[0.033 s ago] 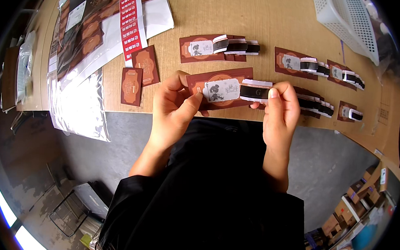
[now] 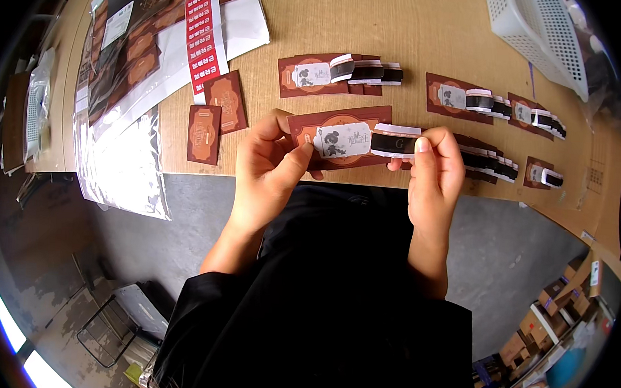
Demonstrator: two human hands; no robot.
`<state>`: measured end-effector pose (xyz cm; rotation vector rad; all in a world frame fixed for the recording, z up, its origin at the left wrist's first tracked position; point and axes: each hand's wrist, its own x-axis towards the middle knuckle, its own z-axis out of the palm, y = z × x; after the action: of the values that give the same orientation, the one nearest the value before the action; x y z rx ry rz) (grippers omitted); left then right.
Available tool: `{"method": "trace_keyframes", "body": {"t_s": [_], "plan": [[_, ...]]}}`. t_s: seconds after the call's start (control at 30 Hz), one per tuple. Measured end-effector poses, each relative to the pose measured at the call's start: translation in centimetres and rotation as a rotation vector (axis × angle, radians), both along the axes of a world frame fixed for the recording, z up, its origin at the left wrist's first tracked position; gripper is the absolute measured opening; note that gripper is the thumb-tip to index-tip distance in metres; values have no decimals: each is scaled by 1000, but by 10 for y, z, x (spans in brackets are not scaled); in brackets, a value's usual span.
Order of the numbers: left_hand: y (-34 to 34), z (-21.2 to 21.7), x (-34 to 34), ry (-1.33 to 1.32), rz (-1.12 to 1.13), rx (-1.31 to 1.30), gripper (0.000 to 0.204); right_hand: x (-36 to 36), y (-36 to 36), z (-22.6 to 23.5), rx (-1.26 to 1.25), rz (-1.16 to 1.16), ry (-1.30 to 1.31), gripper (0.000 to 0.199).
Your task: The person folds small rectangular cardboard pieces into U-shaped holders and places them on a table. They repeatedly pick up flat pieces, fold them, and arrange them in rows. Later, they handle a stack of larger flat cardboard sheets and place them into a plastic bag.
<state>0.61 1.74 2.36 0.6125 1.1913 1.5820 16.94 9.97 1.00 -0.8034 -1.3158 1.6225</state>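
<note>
Brown card [image 2: 341, 136] with a black-and-white band [image 2: 395, 141] — held above the table [image 2: 417, 31] edge | left hand [image 2: 273, 171] pinches its left end, thumb on the white label | right hand [image 2: 434, 176] grips the band end | more banded cards [image 2: 338, 74] lie behind — white basket [image 2: 536, 34] at far right

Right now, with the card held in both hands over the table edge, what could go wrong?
The brown card is pinched only at its ends, left hand and right hand; it could bend or slip. The black band may slide off the end. Finished cards lie just behind the right hand and could get knocked.
</note>
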Motion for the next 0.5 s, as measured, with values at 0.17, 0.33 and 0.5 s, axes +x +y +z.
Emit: {"method": "trace_keyframes", "body": {"t_s": [0.17,0.33,0.5], "plan": [[0,0,-1,31,4,6,7,0,0,-1,-11,3,-4,14],[1,1,-1,17,-2,-2,6,0,-1,3,-60,-8,-3,15],[1,-3,-1,38,-12,-15,6,2,-1,1,-72,-4,4,15]]}}
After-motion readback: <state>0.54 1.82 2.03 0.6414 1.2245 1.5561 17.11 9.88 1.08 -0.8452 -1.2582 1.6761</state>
